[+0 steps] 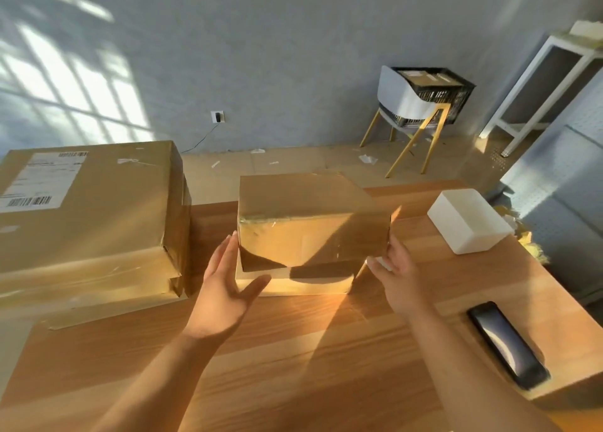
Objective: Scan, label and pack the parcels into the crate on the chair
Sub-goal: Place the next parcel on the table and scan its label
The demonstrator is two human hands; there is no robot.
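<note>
From the head view I have the small parcel straight ahead, resting on a flatter box on the wooden table. Stacked like that, its two short sides stand free of the tabletop, which I judge is why I am coming at it from both sides rather than from above.

My left hand is released, palm turned inward, fingers straight with their tips at the parcel's left edge and the thumb spread low toward the flatter box. My right hand mirrors it on the other side, fingers straight and up against the right edge. Neither hand is curled round anything (whether they already press hard enough to lift, I cannot tell). Both forearms reach in from the near edge and angle toward each other, wrists roughly level.

I see no label on the faces of the small parcel that show, so I judge scanning and labelling are not yet done for it. The dark handheld device lies near my right forearm, the white box beyond it, and the big labelled carton stands to the left.

The crate sits on the chair by the far wall, well apart from the table, with one brown parcel showing inside.
</note>
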